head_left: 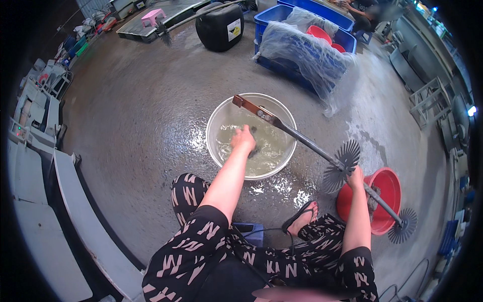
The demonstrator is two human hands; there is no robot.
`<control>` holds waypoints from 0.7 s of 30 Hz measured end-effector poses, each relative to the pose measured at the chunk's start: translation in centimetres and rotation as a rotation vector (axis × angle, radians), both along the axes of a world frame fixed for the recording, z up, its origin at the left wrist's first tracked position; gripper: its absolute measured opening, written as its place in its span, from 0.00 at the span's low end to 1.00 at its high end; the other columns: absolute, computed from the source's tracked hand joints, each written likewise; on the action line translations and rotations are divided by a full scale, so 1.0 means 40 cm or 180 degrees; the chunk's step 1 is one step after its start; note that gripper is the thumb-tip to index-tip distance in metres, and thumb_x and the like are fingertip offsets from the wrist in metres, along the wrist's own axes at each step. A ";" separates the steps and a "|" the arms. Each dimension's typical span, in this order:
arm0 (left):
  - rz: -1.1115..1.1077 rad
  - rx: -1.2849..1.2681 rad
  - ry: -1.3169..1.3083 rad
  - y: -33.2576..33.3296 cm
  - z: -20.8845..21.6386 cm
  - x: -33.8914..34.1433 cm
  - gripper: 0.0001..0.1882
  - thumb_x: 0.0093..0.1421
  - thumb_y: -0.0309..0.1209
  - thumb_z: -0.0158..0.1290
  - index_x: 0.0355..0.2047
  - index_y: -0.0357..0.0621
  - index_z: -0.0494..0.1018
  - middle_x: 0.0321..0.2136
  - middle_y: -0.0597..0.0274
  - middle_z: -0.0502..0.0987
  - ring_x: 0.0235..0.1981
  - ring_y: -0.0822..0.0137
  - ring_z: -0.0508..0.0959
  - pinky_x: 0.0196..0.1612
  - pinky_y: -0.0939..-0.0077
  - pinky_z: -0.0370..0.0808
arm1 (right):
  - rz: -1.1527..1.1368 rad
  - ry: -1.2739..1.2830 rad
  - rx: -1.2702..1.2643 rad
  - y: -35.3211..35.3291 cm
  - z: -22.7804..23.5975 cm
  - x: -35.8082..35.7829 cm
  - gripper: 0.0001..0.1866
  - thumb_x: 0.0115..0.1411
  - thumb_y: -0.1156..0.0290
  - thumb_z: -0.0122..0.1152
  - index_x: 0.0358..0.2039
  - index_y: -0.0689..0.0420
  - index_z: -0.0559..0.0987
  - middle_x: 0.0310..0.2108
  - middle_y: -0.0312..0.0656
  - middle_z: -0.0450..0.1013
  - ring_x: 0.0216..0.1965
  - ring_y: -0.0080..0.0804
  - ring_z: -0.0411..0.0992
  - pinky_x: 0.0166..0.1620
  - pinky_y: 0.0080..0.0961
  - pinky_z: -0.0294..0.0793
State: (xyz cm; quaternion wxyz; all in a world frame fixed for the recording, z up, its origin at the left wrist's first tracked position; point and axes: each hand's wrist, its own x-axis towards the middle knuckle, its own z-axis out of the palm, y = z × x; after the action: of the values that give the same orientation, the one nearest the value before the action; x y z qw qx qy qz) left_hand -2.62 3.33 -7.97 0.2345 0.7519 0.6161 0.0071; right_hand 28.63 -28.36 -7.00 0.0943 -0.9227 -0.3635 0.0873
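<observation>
My right hand is closed around a long metal rod, just below a round dark disc of radiating thin blades. A second bladed disc sits at the rod's lower right end. The rod's other end, a rusty brown flat bar, slants over the rim of a round white tub. Inside the tub is murky, rippling water. My left hand is in the tub at the water, its fingers curled by a dark shape, partly submerged, that I cannot make out.
A red bucket with greyish contents stands at the right, under the rod. Behind are a blue crate draped with clear plastic, a black drum, a similar rod and a pink stool. Grey machines line the left. The floor is wet.
</observation>
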 end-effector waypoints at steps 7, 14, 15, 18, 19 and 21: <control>-0.2027 -0.1134 0.0180 0.017 -0.097 0.006 0.23 0.45 0.37 0.63 0.44 0.53 0.74 0.45 0.54 0.75 0.47 0.55 0.75 0.49 0.64 0.71 | 0.0215 0.0498 0.0349 -0.020 -0.021 0.055 0.22 0.42 0.74 0.61 0.41 0.61 0.73 0.35 0.57 0.75 0.42 0.57 0.72 0.43 0.45 0.71; -0.0546 -0.0097 -0.1382 -0.029 0.060 -0.046 0.18 0.48 0.43 0.60 0.40 0.57 0.75 0.40 0.57 0.77 0.44 0.56 0.76 0.47 0.64 0.71 | 0.0087 0.0400 -0.0495 -0.009 0.028 0.016 0.17 0.41 0.68 0.62 0.31 0.65 0.77 0.34 0.59 0.75 0.40 0.53 0.74 0.44 0.42 0.73; -0.0495 0.0256 -0.1543 -0.039 0.074 -0.051 0.17 0.48 0.43 0.60 0.39 0.57 0.75 0.39 0.58 0.77 0.43 0.56 0.76 0.47 0.64 0.71 | 0.0007 0.0265 -0.0628 0.002 0.037 0.004 0.17 0.41 0.68 0.62 0.31 0.65 0.77 0.34 0.59 0.75 0.40 0.53 0.74 0.44 0.42 0.73; -0.0210 0.1082 -0.2388 -0.051 0.134 -0.033 0.15 0.50 0.43 0.59 0.37 0.54 0.75 0.35 0.59 0.77 0.38 0.55 0.77 0.41 0.64 0.73 | -0.0087 -0.0036 -0.0651 0.012 0.055 -0.021 0.15 0.42 0.69 0.60 0.31 0.64 0.78 0.35 0.58 0.75 0.40 0.53 0.74 0.45 0.42 0.73; -0.0152 0.1352 -0.2620 -0.045 0.147 -0.027 0.15 0.50 0.43 0.59 0.36 0.53 0.75 0.35 0.59 0.77 0.38 0.55 0.77 0.40 0.64 0.73 | -0.0097 -0.0116 -0.0601 0.010 0.060 -0.030 0.14 0.42 0.70 0.59 0.31 0.64 0.78 0.35 0.58 0.75 0.40 0.53 0.74 0.45 0.42 0.73; 0.0161 0.1426 -0.2382 -0.012 0.162 -0.003 0.15 0.50 0.43 0.59 0.37 0.53 0.76 0.33 0.60 0.76 0.36 0.56 0.77 0.37 0.64 0.74 | -0.0072 -0.0177 -0.0712 0.013 0.066 -0.041 0.13 0.43 0.71 0.58 0.30 0.63 0.78 0.34 0.57 0.75 0.40 0.53 0.74 0.45 0.42 0.73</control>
State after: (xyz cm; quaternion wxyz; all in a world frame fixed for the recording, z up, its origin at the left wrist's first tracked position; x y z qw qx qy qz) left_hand -2.75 2.84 -1.48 0.2724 0.7144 0.4902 0.4184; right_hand 27.00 -27.84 -4.35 -0.0184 -0.9335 -0.3436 0.1006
